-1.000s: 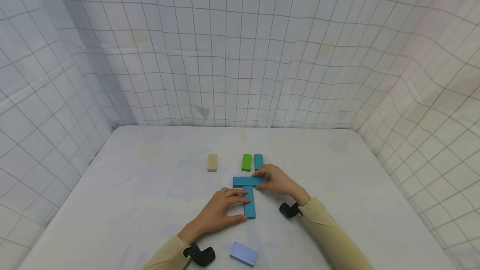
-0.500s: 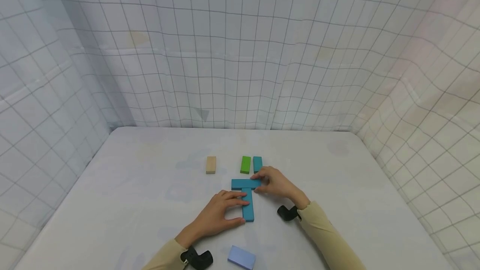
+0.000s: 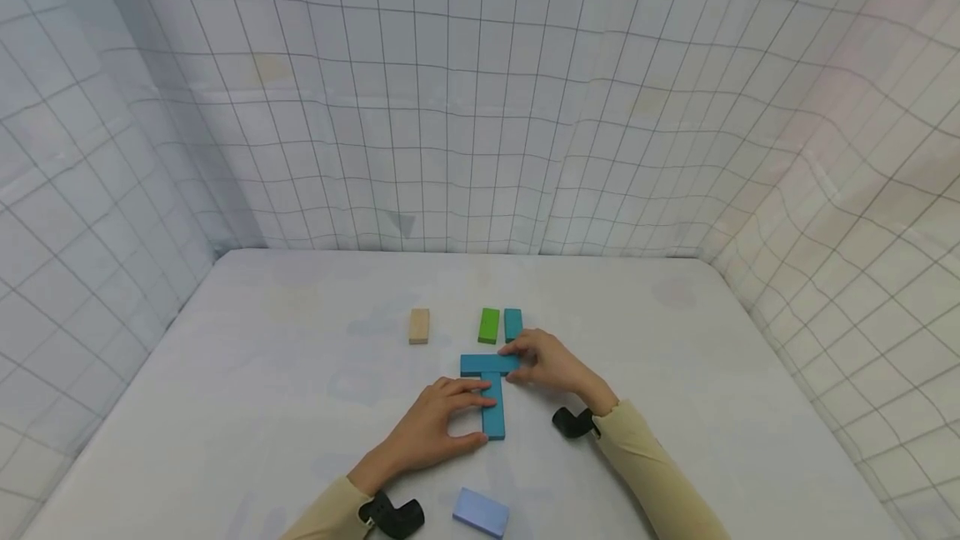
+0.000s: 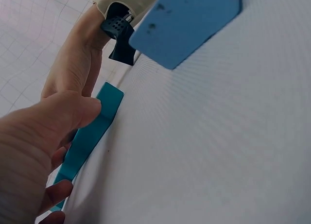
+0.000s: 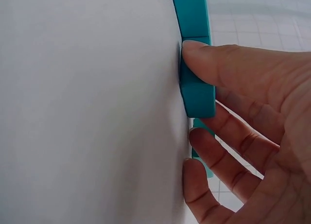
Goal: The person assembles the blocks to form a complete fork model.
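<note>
Teal meets teal: the right hand (image 3: pixel 551 363) pinches the crosswise block (image 3: pixel 480 365) by its right end, thumb and fingers a block's breadth apart. Against the crosswise block's near side lies the lengthwise block (image 3: pixel 493 422), held lightly by the left hand (image 3: pixel 435 422), thumb spread from fingers.

The crosswise block (image 3: pixel 476 365) is teal, as is the lengthwise block (image 3: pixel 492 421) touching its near side. Beyond it — a teal short block (image 3: pixel 513 322), a green block (image 3: pixel 489 326) and, farther left, a tan block (image 3: pixel 419 326). Nearer than it — a dark-specked periwinkle block (image 3: pixel 481 512). Around it, whitish worktop (image 3: pixel 660 365); behind it, white cloth (image 3: pixel 480 132) with a dark grid.
</note>
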The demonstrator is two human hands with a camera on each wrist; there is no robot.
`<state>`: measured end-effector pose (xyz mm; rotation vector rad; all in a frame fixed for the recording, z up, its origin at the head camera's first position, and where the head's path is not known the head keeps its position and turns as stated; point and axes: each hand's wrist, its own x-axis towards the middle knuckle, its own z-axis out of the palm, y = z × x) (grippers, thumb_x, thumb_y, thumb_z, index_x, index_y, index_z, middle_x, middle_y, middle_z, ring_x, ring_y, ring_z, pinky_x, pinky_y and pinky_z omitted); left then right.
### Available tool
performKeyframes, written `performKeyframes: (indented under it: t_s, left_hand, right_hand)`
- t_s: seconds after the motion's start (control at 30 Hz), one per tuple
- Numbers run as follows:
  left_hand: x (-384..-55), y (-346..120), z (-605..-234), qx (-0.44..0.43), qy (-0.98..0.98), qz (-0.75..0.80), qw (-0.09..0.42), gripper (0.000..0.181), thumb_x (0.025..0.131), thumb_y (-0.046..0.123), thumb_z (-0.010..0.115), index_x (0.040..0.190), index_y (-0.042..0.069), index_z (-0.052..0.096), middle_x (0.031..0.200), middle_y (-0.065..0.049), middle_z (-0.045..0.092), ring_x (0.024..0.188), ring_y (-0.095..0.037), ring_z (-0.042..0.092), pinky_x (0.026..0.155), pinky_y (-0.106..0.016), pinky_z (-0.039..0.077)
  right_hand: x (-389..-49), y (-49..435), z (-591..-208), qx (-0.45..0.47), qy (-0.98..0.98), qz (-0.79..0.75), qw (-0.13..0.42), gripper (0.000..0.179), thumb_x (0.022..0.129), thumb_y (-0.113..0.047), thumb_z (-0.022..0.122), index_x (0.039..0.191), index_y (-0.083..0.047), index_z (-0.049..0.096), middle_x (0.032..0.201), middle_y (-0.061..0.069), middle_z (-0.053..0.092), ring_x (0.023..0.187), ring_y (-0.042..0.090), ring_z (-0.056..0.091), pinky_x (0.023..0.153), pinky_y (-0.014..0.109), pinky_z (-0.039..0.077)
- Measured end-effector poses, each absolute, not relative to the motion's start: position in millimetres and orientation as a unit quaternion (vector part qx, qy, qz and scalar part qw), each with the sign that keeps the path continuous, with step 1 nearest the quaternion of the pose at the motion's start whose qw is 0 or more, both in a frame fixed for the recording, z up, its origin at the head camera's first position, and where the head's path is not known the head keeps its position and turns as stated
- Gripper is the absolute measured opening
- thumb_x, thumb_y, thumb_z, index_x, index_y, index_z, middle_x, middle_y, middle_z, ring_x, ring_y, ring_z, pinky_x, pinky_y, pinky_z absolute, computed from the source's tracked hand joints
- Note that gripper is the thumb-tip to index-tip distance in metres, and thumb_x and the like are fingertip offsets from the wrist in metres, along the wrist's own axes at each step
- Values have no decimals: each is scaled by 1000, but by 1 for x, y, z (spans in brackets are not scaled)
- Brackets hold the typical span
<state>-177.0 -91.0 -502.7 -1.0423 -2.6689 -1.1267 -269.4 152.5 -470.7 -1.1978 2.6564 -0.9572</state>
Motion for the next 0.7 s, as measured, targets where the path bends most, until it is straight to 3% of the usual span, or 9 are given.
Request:
performKeyframes:
  t_s: [0.43,0.7]
  left_hand:
    - [-177,-82,-502,-312,-880,-348,88,30,87,44,67,112,29,69,127,11,56,110,-11,49,89,-42,41]
    - [-180,-80,-493,-294,-895,-329,66,29,82,45,72,106,28,72,122,11,59,102,-9,49,77,-30,47]
  right_hand:
    - [-269,154,-470,-401,860,-313,41,34,80,-15,78,111,-5,69,96,0,62,82,14,50,70,28,40]
    - [-269,154,-470,-390,861,-321,58,33,82,-17,77,113,-8,68,99,-3,61,87,14,50,72,28,40]
